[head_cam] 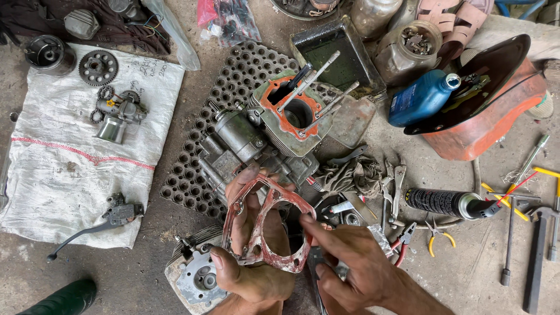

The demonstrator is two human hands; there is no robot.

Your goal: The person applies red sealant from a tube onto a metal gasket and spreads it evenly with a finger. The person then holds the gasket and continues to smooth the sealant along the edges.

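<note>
So the engine block [265, 137] sits on a perforated rubber mat [195, 169] on the concrete floor [466, 274], barrel mouth up with the studs [315, 76] sticking out and an orange gasket face around the bore. Just below the engine, the left hand [251, 256] holds up a flat reddish gasket [265, 224], a thin plate with a big round hole and small bolt holes, fingers behind it and thumb pinched on its lower edge, so that grip is clamped on the gasket. The right hand [350, 259] comes in from the right of it, fingertips together on the gasket's right edge and what looks like a small metal blade or scraper tucked under the palm, though I can't tell exactly what it is. My read: this is the clean-and-inspect stage, old sealant being picked off the gasket while it's off the engine. What that needs next, I'd guess, is a steady pinch from the left and light, flat strokes along the edge, because a plate this thin bends or tears easily. Left of the engine there's a white sack [76, 146] with a carburetor [116, 116], a sprocket [98, 67] and a brake lever [93, 224] laid out. Right of the engine: a blue oil bottle [423, 96] lying in an orange tank shell [490, 116], a spray can [446, 202], pliers [437, 233] and a greasy rag [353, 175]. A cylinder head [195, 274] sits below the engine, right under the left wrist.
</note>
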